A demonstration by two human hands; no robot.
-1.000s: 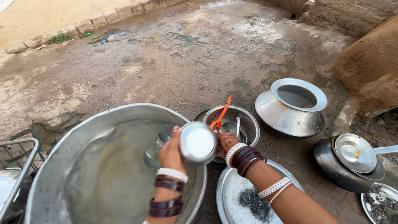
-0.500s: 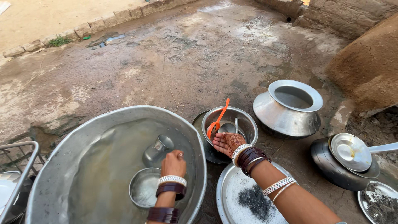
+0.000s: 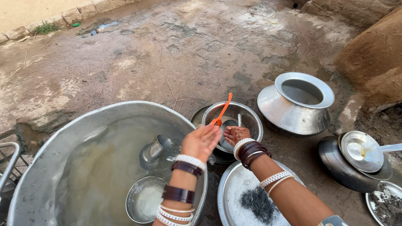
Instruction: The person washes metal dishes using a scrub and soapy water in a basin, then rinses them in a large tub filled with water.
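Observation:
My left hand reaches over the rim of the big steel basin toward a steel bowl, fingers stretched out and empty, close to the orange spoon that leans in the bowl. My right hand dips into the same bowl with its fingers curled down among steel spoons; the fingertips are hidden. In the basin's murky water lie a small steel bowl and a tipped steel cup.
A steel plate with white powder and dark ash lies under my right forearm. A wide-mouthed steel pot stands to the right, then a black pan with a steel lid. A wire rack is at the left edge.
My left hand let the small bowl down into the basin water, then rose and moved right toward the bowl with the orange spoon. My right hand turned over and dipped into that bowl.

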